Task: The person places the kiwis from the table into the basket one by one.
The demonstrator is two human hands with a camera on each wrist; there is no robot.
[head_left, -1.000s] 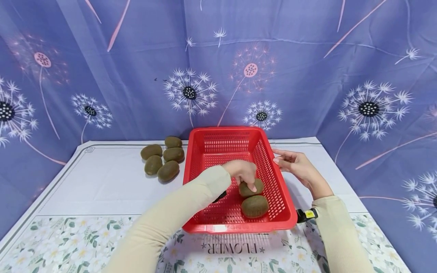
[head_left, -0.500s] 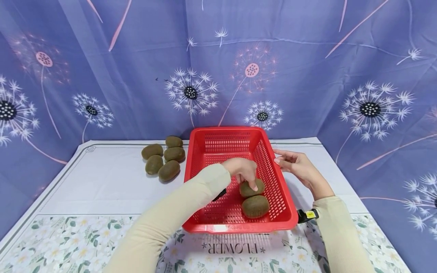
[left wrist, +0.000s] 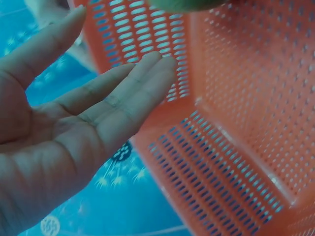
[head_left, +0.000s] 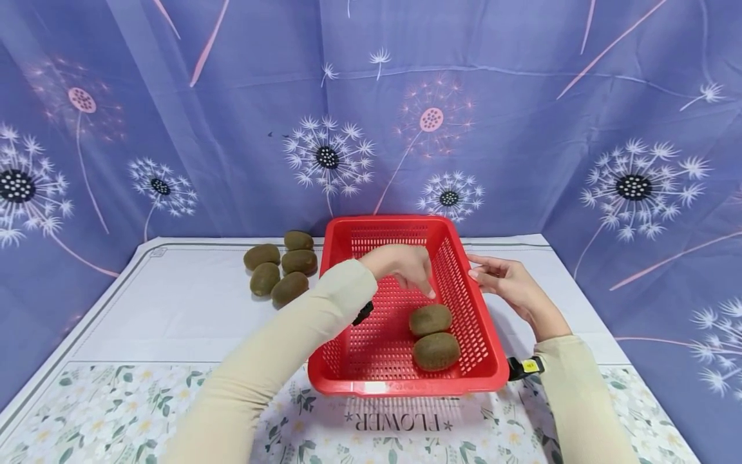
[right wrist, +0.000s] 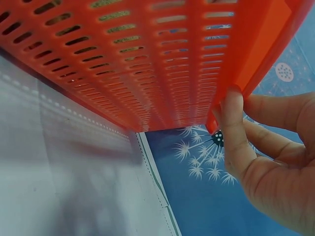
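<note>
- Five brown kiwifruits [head_left: 299, 262] lie in group on the white tablecloth [head_left: 174, 303], beside the red plastic basket [head_left: 408, 386].
- Left hand [head_left: 402, 265] is over this basket, fingers extended, having hold of nothing.
- Two other kiwifruits [head_left: 431, 320] lie close together on the basket floor.
- Right hand [head_left: 510, 283] pinches the basket's right rim between thumb and fingers.

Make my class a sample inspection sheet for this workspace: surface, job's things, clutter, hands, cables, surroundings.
Surface: white tablecloth with a floral front section.
Job's things: red perforated plastic basket holding two brown oval kiwifruit; five more on the tablecloth, to the basket's left.
Clutter: nothing seen.
Hands: left hand over the basket's floor, holding nothing; right hand pinching the basket's right rim.
Cables: nothing seen.
Surroundings: purple-blue fabric backdrop with white and pink dandelion print.
</note>
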